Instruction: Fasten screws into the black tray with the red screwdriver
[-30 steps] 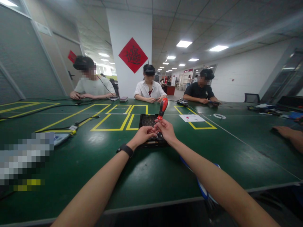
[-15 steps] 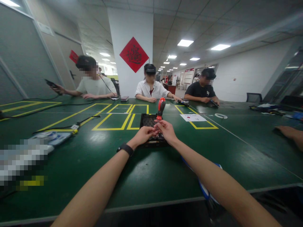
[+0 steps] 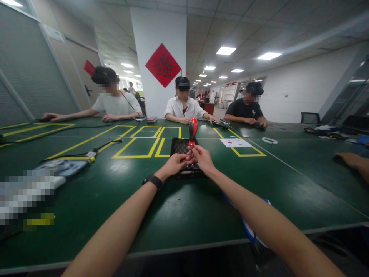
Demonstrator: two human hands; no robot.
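A red and black screwdriver (image 3: 193,130) stands nearly upright, handle up, above an open black case (image 3: 179,145). The fingers of my right hand (image 3: 201,157) are closed around its thin shaft, just below the handle. My left hand (image 3: 176,164) meets the right one low on the shaft, its fingertips pinched together; what lies between them is too small to make out. Both hands cover the front part of the case and hide the screwdriver's tip. Small dark contents show inside the case, but I cannot tell their kind.
Yellow tape outlines (image 3: 132,157) mark the green table (image 3: 115,207). A white paper sheet (image 3: 235,142) and a white ring (image 3: 269,141) lie to the right. Cables and a pale bag-like item (image 3: 69,168) are at left. Several people sit around; another person's hand (image 3: 347,158) rests at right.
The screwdriver's handle has tipped slightly to the left; my hands stay almost in place. Across the table, the person at left has lowered a dark device from raised height to the tabletop.
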